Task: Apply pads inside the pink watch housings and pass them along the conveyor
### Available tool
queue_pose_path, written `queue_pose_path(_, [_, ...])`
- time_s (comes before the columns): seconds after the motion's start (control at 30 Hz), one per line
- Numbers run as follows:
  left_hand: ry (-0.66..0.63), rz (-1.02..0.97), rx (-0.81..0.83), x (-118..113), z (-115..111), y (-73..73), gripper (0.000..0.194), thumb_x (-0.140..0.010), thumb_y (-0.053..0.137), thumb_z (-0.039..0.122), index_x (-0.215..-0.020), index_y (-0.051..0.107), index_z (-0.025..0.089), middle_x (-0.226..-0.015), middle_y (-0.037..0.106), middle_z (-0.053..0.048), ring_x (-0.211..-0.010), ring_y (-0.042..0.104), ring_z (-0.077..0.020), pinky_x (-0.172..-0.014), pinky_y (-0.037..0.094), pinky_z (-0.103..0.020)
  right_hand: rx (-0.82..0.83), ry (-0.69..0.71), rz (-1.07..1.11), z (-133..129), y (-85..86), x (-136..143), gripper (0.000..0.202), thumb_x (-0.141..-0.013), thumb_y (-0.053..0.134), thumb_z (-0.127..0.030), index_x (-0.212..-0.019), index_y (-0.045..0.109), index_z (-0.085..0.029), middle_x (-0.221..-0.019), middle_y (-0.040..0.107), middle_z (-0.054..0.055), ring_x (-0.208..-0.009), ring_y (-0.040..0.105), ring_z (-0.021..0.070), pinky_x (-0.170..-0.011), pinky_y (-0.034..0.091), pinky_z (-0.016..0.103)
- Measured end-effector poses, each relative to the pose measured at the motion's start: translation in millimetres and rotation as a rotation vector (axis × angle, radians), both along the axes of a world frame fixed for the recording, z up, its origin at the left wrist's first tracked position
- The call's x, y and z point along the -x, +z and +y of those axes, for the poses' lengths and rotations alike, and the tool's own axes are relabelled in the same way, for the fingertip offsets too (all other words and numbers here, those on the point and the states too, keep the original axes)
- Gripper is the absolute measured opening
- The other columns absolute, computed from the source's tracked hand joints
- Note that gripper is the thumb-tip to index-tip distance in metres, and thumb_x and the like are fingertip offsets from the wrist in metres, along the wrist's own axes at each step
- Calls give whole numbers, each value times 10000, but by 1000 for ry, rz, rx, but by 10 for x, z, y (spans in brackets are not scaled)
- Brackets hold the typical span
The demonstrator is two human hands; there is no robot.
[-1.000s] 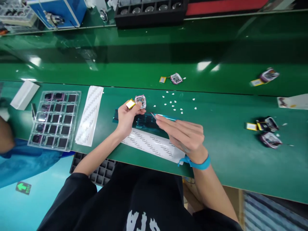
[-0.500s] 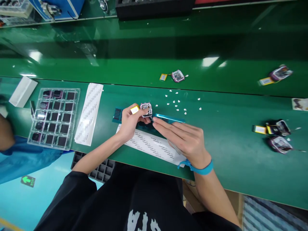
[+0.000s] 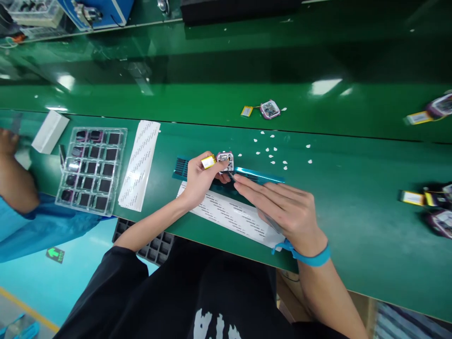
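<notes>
You have two hands at work: your left hand [image 3: 199,178] and right hand [image 3: 286,210]. One clear tray [image 3: 91,170] sits at left, beside one white strip sheet [image 3: 139,163]. Two watch modules show near centre: one held [image 3: 225,161], one upper centre [image 3: 270,109].

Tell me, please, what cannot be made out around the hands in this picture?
Head view only:
- Tweezers: mostly hidden under the right hand; the tip is too small to read.
- Module in the left hand: its inner parts are too small.
- Strip: partly covered by both hands.
- Modules at the right: blurred, cut by the edge.
</notes>
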State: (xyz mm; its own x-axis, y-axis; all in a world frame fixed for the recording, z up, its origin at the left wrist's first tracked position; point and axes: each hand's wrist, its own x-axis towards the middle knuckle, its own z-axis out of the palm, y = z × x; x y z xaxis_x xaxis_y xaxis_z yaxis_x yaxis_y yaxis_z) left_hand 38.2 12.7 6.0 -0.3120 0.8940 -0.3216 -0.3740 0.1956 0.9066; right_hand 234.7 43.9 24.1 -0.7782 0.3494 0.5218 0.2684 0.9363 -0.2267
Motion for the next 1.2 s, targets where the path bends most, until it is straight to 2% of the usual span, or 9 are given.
queue_pose_path(0.17, [-19, 10, 0, -1, -7, 2, 397, -737, 854, 376, -632, 516, 194, -546, 610, 45, -457, 580, -93, -488, 511, -240, 11, 19, -1, 5, 4, 3, 378, -1007, 516, -27, -1368, 596, -110, -1334, 705, 99, -715, 678, 173, -639, 550, 358])
queue_pose_path(0.4, [-18, 13, 1, -9, -19, 9, 411, -720, 866, 404, -621, 526, 197, -534, 609, 46, -478, 609, -106, -504, 534, -248, 22, 12, -17, 9, -7, -5, 456, -1015, 496, -33, -1454, 540, -145, -1342, 702, 84, -750, 703, 173, -655, 553, 352])
queue_pose_path(0.7, [-15, 55, -13, -17, -27, 33, 396, -719, 860, 371, -631, 515, 197, -543, 619, 51, -479, 629, -104, -518, 564, -245, 59, 4, -21, -3, -5, -16, 526, -1010, 489, -5, -1498, 492, -202, -1333, 705, 72, -727, 719, 145, -654, 556, 317])
queue_pose_path(0.83, [-18, 95, -8, -31, -41, 47, 263, -772, 805, 319, -701, 582, 199, -593, 669, 34, -542, 685, -129, -582, 612, -277, 97, -9, 4, 3, -16, -13, 617, -1002, 490, 3, -1557, 424, -258, -1360, 683, 65, -761, 748, 150, -671, 590, 315])
queue_pose_path(0.93, [5, 79, 10, -42, -43, 49, 192, -766, 810, 295, -842, 672, 186, -667, 709, 20, -568, 709, -140, -594, 635, -287, 95, -10, 32, 5, -36, -5, 673, -980, 510, 24, -1580, 399, -259, -1377, 667, 70, -777, 762, 156, -693, 613, 315])
queue_pose_path(1.03, [14, 70, 23, -41, -37, 55, 285, -755, 821, 269, -1008, 734, 171, -773, 755, -7, -587, 723, -143, -604, 656, -292, 101, -15, 61, 0, -72, -2, 720, -950, 551, 58, -1585, 390, -239, -1363, 677, 86, -748, 754, 153, -695, 617, 317])
queue_pose_path(1.2, [12, 83, 24, -19, -34, 83, 287, -761, 825, 252, -1029, 764, 171, -806, 774, -23, -590, 731, -145, -613, 669, -289, 145, -14, 127, -8, -121, -8, 673, -978, 559, 8, -1574, 408, -265, -1343, 692, 77, -755, 758, 144, -672, 609, 301])
